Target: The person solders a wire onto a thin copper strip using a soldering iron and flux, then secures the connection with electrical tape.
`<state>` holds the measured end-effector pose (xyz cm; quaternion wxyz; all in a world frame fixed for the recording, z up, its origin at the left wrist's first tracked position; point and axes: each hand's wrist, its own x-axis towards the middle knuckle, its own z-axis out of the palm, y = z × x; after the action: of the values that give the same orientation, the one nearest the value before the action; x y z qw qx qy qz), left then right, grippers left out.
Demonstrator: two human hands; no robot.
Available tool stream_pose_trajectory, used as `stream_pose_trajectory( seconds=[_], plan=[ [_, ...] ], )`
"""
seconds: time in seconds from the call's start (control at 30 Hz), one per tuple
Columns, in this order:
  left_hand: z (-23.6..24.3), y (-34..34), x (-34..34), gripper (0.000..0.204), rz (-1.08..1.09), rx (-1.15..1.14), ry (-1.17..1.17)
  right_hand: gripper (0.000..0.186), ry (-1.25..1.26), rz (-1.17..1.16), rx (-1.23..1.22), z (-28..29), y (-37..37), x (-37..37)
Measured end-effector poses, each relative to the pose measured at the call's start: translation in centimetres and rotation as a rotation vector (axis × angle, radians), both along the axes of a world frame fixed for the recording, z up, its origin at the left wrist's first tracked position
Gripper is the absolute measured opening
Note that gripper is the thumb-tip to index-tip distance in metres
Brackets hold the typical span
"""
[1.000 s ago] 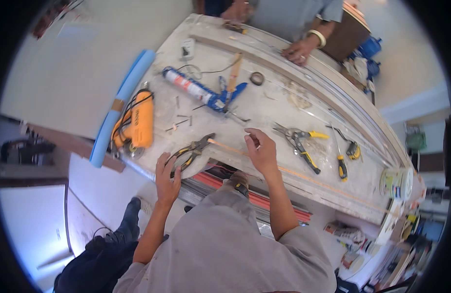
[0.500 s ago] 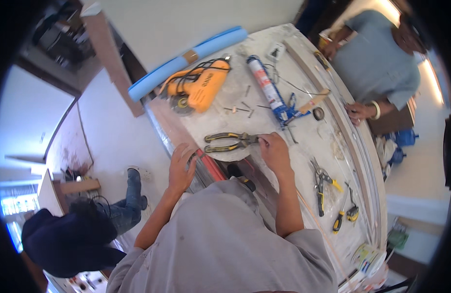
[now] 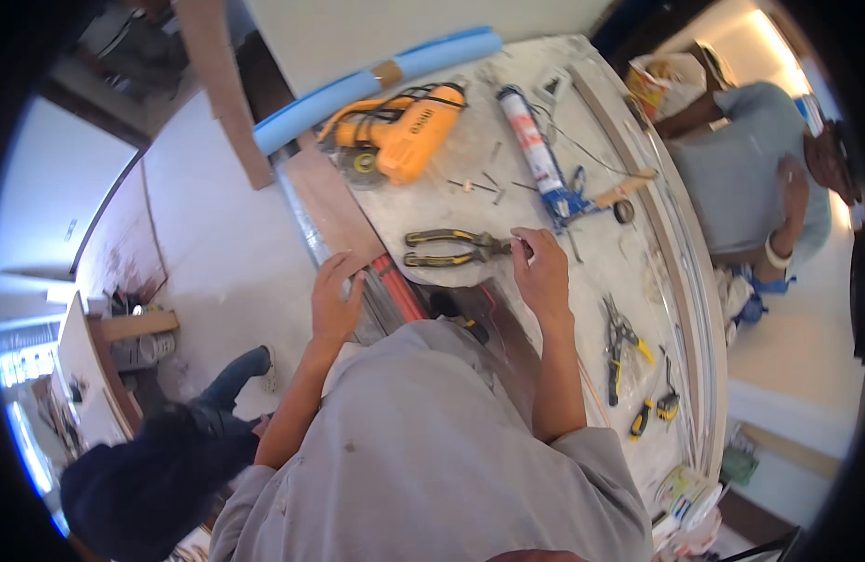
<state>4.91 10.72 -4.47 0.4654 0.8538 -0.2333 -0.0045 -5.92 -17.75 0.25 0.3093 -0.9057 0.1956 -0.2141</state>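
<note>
Yellow-and-black pliers lie near the table's front edge, handles pointing left. The fingers of my right hand are closed at their jaw end, partly hiding the tips. My left hand hangs open with fingers extended, beside red strips and close to a flat brown board. Beyond the pliers lie an orange corded power tool with its cable wound round it, several loose screws, and a blue caulking gun holding a white-and-red cartridge.
To the right lie a second pair of pliers, a screwdriver, a tape measure and a tub. A blue roll borders the far left. One person stands at right, another at lower left.
The view has shifted slightly. The person at right has lifted a hand off the table's edge and raised it. The person at lower left has shifted. My hands keep nearly the same poses.
</note>
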Motion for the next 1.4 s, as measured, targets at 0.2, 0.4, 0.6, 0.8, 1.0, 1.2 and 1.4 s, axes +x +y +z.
stream_pose_trajectory(
  seconds=[0.2, 0.4, 0.6, 0.8, 1.0, 1.2, 1.4],
  plan=[
    [0.8, -2.9, -0.2, 0.022, -0.123, -0.013, -0.017, 0.013, 0.056, -0.316, -0.002, -0.1, -3.8, -6.1],
    [1.6, -7.7, 0.5, 0.019, -0.307, -0.009, -0.058, 0.010, 0.169, -0.632, -0.111, -0.4, -7.1, -16.2],
    [2.1, -11.4, 1.4, 0.017, -0.410, -0.012, -0.052, 0.011, 0.327, -0.883, -0.136, -0.9, -7.0, -23.0],
    [1.9, -14.0, -1.2, 0.016, -0.536, 0.002, -0.128, 0.015, 0.311, -0.961, -0.119, -2.4, -5.7, -26.3],
    [2.5, -13.5, -2.7, 0.014, -0.571, -0.035, -0.108, 0.018, 0.289, -0.846, -0.050, -2.2, -5.7, -24.2],
    [2.5, -10.9, -1.9, 0.014, -0.470, -0.044, -0.032, 0.015, 0.050, -0.818, 0.019, -0.1, -5.3, -20.4],
    [3.1, -7.4, -1.9, 0.014, -0.341, -0.029, 0.008, 0.019, -0.152, -0.666, 0.342, -0.8, -6.2, -15.0]
  ],
)
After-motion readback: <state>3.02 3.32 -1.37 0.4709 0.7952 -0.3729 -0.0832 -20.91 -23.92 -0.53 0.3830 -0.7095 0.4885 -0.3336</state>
